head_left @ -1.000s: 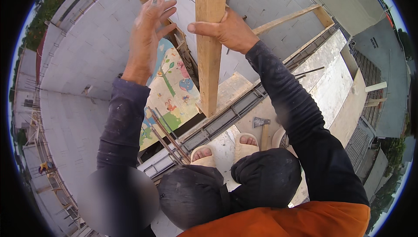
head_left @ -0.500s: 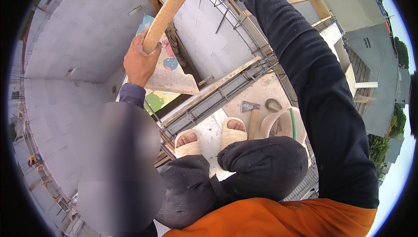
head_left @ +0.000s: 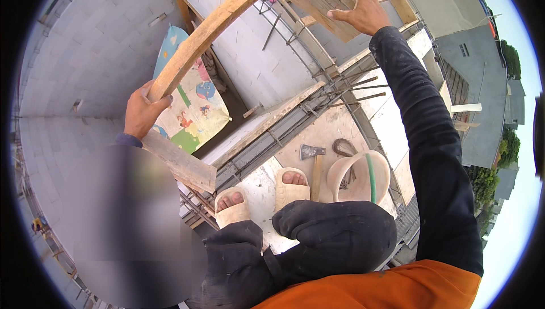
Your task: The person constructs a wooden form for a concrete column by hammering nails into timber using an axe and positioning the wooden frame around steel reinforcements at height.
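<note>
My left hand is closed round the lower left end of a long timber beam, which looks bowed in the fisheye view and rises diagonally to the top centre. A short board hangs angled beside that hand. At upper right, my right hand is closed on a weathered board at the beam's other end, thumb on its face. Below, beside my sandalled feet, a hatchet lies on a pale panel, next to a white bucket holding small metal pieces and a bent dark metal piece.
Steel rebar cages run diagonally just beyond my feet. Past them is a drop between grey block walls, with a cartoon-printed sheet lower down. Ledges and loose rods lie to the right; buildings and trees stand beyond. A blurred patch hides my left forearm.
The beam has swung from upright to a long diagonal. My left hand, earlier open, has gripped its end and moved down-left; my right hand has moved up-right to the board.
</note>
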{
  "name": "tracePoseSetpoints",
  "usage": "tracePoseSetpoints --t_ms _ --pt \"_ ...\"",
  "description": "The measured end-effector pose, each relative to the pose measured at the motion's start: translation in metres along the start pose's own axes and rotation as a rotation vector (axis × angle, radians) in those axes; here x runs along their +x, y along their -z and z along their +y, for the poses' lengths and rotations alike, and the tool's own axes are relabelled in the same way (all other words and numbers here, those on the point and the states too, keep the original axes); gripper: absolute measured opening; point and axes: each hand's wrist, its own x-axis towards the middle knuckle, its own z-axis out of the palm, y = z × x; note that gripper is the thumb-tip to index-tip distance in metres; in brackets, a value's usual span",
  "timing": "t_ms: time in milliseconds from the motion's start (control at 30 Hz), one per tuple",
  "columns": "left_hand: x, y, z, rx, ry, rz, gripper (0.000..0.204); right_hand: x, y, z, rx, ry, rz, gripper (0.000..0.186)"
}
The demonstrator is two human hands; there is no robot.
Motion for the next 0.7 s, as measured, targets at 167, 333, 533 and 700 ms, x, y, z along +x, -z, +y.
tracePoseSetpoints --t_ms 167,333,533,700 --pt "0.012 0.017 -0.008 0.014 -0.027 0.001 0.055 0.001 -0.020 0.023 0.194 0.000 -0.192 0.077" --pt "0.012 0.054 0.010 0.059 -0.042 -0.074 0.057 -0.009 -0.039 0.036 0.113 0.049 -0.221 0.072" --pt "0.009 0.074 0.007 0.195 0.023 -0.121 0.056 -0.020 -0.047 -0.003 0.070 -0.021 -0.423 0.078" --pt "0.019 0.050 -0.021 0.210 -0.043 -0.084 0.057 -0.019 -0.112 0.007 0.108 0.013 -0.451 0.075"
